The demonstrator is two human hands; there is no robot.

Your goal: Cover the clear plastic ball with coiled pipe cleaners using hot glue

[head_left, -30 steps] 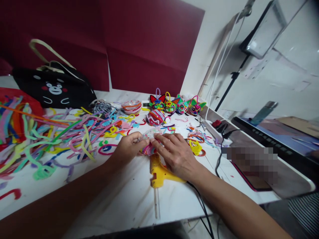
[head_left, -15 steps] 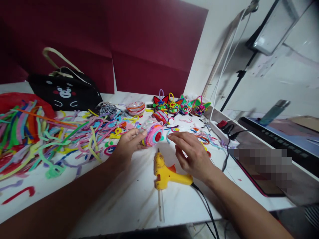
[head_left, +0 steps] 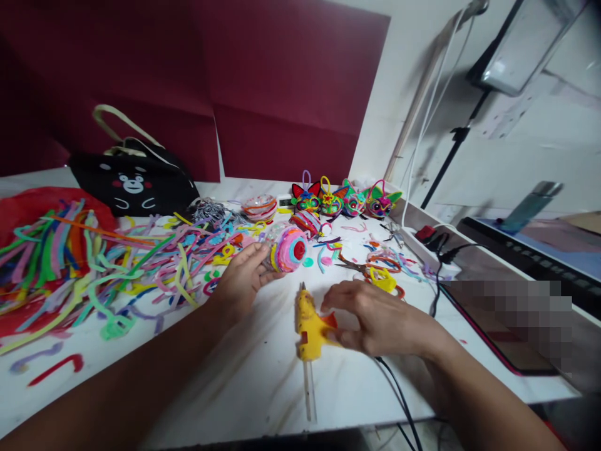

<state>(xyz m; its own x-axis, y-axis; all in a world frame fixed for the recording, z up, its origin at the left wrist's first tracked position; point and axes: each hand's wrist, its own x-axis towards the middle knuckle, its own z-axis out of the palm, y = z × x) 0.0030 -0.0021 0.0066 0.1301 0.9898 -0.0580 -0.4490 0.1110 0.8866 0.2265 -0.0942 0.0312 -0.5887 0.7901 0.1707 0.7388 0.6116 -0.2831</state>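
Observation:
My left hand [head_left: 241, 275] is closed around a rounded clear-plastic piece wrapped in pink, yellow and blue pipe cleaner [head_left: 285, 252], with a red centre facing right. It is held just above the table. A yellow hot glue gun [head_left: 307, 326] lies on its side, nozzle pointing away and a clear glue stick [head_left: 310, 391] sticking out toward me. My right hand [head_left: 370, 316] is curled over its handle, thumb on the near side and fingers by the orange trigger; the palm side is hidden. Scissors [head_left: 353, 266] lie beyond this hand.
Loose pipe cleaners [head_left: 154, 269] cover the left of the table. Finished animal-face ornaments [head_left: 331, 200] stand along the back beside a wrapped bowl shape [head_left: 260, 208]. A black bag [head_left: 134, 188] sits at back left. A phone [head_left: 498, 329] and the gun's cord [head_left: 399, 391] are at right.
My right hand has come down and back from beside the wrapped piece onto the glue gun's handle. My left hand still holds the piece. The view has shifted slightly.

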